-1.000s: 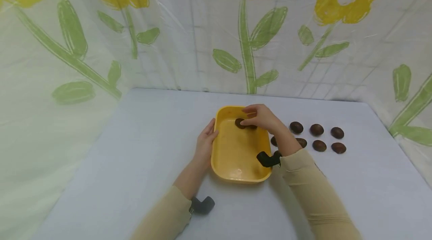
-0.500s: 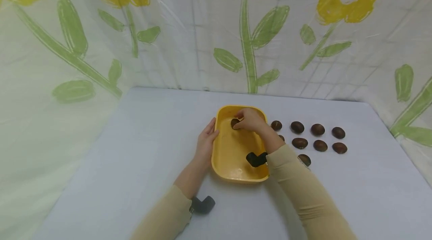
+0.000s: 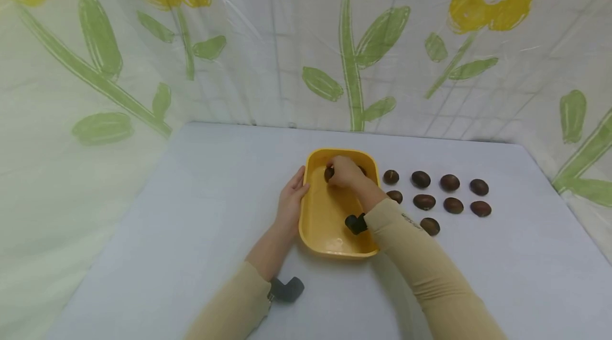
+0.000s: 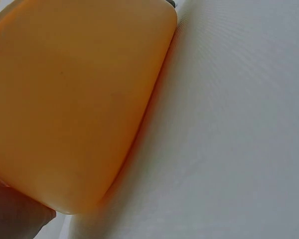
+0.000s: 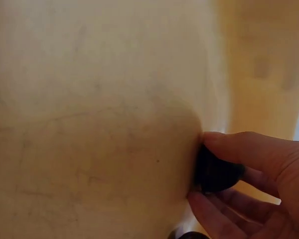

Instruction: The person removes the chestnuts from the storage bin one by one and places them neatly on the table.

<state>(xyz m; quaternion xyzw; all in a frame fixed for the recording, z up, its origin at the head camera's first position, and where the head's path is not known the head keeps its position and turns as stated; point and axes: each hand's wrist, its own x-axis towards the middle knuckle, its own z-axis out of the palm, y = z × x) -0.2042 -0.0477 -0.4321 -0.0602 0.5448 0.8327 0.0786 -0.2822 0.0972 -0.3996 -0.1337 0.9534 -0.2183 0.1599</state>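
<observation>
My left hand [image 3: 290, 202] grips the left wall of a yellow plastic basin [image 3: 317, 241], thumb at the rim and fingers along the outside. Inside the basin, near its far end, my right hand [image 3: 346, 172] pinches a dark brown egg-shaped object [image 3: 329, 174]. The right wrist view shows the thumb and fingers around that dark object [image 5: 217, 169], close to the basin wall. Another brown egg-shaped object [image 3: 362, 170] lies in the basin, partly hidden behind the right hand. Basin wall [image 4: 79, 99] fills much of the left wrist view.
On the white table [image 3: 191, 212], right of the basin, several more brown egg-shaped objects [image 3: 450, 183] lie in two rows. One more [image 3: 430, 226] lies nearer, beside the right sleeve. A flower-printed curtain [image 3: 258, 64] hangs behind the table's far edge.
My right hand has moved left inside the basin, and the brown object in its fingers has shifted left with it. The left hand and basin stay about where they were.
</observation>
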